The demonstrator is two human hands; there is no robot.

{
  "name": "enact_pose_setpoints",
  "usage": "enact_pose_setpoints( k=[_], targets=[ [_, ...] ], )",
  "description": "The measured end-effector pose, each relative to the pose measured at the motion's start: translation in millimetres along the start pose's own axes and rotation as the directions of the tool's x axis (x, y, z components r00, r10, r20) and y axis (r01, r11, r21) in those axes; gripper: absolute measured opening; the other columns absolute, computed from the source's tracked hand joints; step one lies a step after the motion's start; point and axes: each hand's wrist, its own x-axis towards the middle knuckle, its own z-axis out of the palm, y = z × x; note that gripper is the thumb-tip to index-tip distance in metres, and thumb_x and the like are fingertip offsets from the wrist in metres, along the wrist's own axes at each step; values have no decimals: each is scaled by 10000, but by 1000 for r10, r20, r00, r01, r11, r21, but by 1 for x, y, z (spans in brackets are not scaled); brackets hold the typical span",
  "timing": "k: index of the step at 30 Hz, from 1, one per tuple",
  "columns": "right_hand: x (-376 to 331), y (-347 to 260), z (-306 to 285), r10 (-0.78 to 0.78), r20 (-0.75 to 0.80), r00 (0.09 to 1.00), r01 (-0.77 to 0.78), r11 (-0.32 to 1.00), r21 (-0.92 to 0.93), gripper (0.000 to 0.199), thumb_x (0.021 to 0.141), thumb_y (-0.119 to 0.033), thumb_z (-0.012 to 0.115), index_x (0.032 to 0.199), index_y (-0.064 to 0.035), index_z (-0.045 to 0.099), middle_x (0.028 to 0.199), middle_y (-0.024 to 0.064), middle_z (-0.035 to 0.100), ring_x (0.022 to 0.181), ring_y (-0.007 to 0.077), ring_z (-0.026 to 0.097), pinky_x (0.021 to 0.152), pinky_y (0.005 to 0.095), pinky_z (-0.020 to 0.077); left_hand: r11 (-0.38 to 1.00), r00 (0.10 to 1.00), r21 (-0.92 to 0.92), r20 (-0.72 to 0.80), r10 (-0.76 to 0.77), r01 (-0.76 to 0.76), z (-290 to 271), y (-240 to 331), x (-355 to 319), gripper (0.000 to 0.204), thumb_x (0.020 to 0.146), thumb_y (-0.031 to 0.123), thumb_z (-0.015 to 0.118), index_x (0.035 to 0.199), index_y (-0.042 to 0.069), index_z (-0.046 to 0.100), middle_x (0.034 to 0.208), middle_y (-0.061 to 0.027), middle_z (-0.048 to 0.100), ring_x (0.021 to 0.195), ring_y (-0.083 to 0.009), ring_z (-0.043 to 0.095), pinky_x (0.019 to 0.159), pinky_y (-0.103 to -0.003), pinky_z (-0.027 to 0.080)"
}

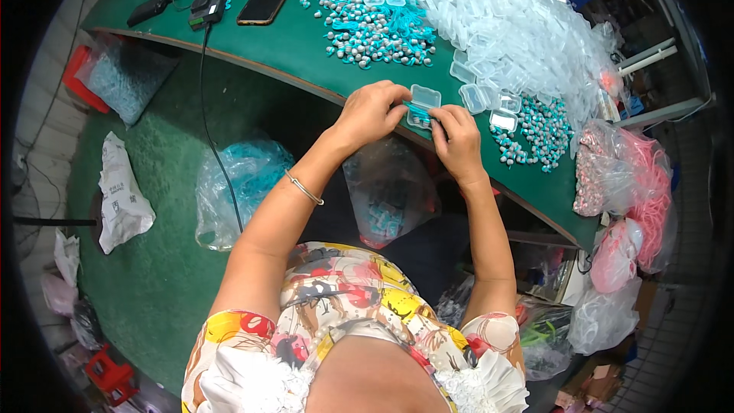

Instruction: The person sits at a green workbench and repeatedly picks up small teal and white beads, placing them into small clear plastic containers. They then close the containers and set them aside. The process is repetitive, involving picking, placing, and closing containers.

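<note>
Over the table's near edge, a small clear plastic box [425,97] is held between my two hands with its lid raised. Teal cord [417,113] lies bundled in its lower half. My left hand [371,112] has thumb and index finger closed at the left end of the cord, by the box's side. Fingers of my right hand [459,139] grip the box's right side, thumb below. Just right of it lie several open clear boxes [503,120] and a pile of small teal-and-grey plugs [539,134]. Beyond my left hand spreads a larger heap of corded teal-and-grey plugs [367,38].
A large heap of clear boxes [497,23] covers the far right of the green table [267,50]. At left are a phone [266,1] and a small black device [206,9], its cable hanging down. A plastic bag [386,191] hangs below my hands; pink-cord bags [646,191] stand right.
</note>
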Motion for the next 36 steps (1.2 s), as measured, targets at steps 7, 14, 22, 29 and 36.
enact_pose_setpoints(
  k=[7, 14, 22, 29, 36],
  targets=[
    [-2, 1, 3, 3, -26, 1000, -2, 999, 35, 168, 807, -9, 681, 970, -48, 671, 930, 111, 642, 867, 316, 626, 772, 411, 501, 998, 991, -64, -136, -9, 0, 11, 5, 2, 101, 824, 81, 724, 918, 44, 720, 794, -121, 651, 693, -272, 657, 629, -362, 514],
    [-2, 1, 4, 6, -38, 999, -4, 999, 52, 169, 802, 7, 672, 966, -36, 673, 930, 121, 643, 867, 322, 627, 770, 411, 507, 983, 971, 90, -161, 175, -162, 15, 16, -10, 123, 802, 88, 742, 919, 69, 711, 849, -94, 647, 757, -298, 652, 658, -376, 527],
    [-3, 4, 5, 33, -39, 999, -29, 995, 97, 163, 796, 7, 674, 954, -33, 681, 930, 129, 645, 864, 324, 628, 761, 406, 512, 941, 941, 176, -133, 312, -287, 13, 15, -15, 139, 785, 78, 738, 917, 61, 699, 869, -92, 632, 800, -294, 641, 693, -396, 522],
    [1, 5, -1, 115, 38, 993, -121, 966, 227, 162, 811, -2, 679, 969, -35, 687, 922, 131, 645, 876, 328, 632, 753, 397, 517, 935, 934, 199, -147, 325, -294, 18, 12, -21, 155, 791, 75, 731, 941, 61, 694, 884, -94, 638, 812, -292, 647, 702, -387, 523],
    [26, 27, -1, 143, 55, 988, -143, 990, -16, 246, 849, -96, 686, 1090, -47, 668, 1051, 134, 639, 996, 328, 612, 839, 422, 500, 930, 935, 222, -134, 327, -294, 15, 18, -21, 159, 792, 80, 735, 945, 64, 695, 887, -89, 650, 810, -289, 651, 715, -389, 523]
  ],
)
